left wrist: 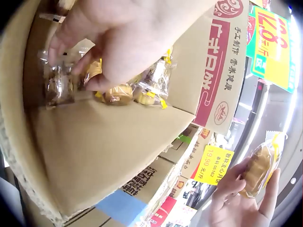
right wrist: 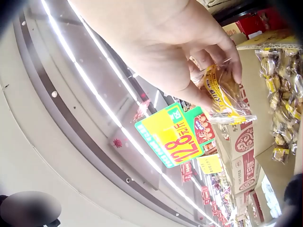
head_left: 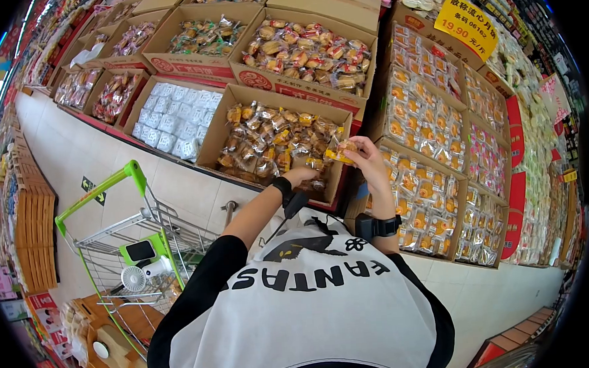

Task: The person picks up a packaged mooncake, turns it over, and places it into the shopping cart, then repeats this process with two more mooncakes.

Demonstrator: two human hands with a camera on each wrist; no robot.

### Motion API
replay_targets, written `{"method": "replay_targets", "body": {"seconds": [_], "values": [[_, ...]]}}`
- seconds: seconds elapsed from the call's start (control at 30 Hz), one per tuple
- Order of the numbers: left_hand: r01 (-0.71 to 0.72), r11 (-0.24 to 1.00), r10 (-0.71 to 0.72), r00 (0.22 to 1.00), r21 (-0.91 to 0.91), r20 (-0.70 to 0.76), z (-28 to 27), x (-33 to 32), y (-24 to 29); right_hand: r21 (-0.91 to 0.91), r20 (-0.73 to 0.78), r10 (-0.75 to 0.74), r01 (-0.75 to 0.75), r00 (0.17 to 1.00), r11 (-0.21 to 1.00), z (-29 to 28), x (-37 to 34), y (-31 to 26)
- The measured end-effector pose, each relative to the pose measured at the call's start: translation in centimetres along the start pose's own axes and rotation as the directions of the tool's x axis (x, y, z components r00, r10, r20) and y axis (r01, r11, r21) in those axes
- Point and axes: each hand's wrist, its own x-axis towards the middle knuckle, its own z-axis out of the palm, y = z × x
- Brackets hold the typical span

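My right hand (head_left: 371,163) holds up a wrapped mooncake (head_left: 340,151) beside the right edge of an open cardboard box (head_left: 207,147). Clear film with a yellow printed band covers the mooncake, and in the right wrist view thumb and fingers pinch it. My left hand (head_left: 302,176) reaches down into the near corner of that box, among many loose wrapped mooncakes (head_left: 255,136). In the left wrist view its thumb and fingers are bent and apart, right at a clear-wrapped brown mooncake (left wrist: 59,90); the fingertips partly hide the packs below.
A shopping cart (head_left: 133,167) with a small white fan (head_left: 133,278) stands at my left. White-wrapped packs (head_left: 171,117) fill the box left of mine. More mooncake boxes (head_left: 294,51) rise behind, and stacked trays (head_left: 424,117) at the right. A yellow price sign (head_left: 465,27) hangs above.
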Motion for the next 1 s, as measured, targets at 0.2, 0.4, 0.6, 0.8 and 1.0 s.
{"method": "replay_targets", "body": {"seconds": [0.2,0.4,0.6,0.8,1.0], "values": [[-0.034,0.999,0.034,0.990,0.003,-0.137,1.8,-2.0,1.4,-0.029,0.008,0.001,0.000,1.000,1.000,0.2,-0.1,0.2],[-0.045,0.999,0.044,0.998,0.014,0.054,1.0,-1.6,1.2,-0.048,0.010,-0.031,0.032,0.999,0.998,0.2,-0.1,0.5],[-0.061,0.998,0.061,0.998,-0.002,0.017,1.3,-4.7,2.7,-0.005,0.014,-0.011,0.011,1.000,1.000,0.3,-0.1,0.4],[0.003,0.997,-0.002,1.000,-0.072,0.011,0.6,-2.8,1.4,-0.007,0.018,-0.031,0.031,0.999,0.999,0.0,-0.2,0.6],[-0.006,0.998,0.006,1.000,-0.069,0.001,-0.5,-1.6,0.5,0.023,0.005,-0.030,0.030,1.000,0.999,-0.2,-0.1,0.9]]}}
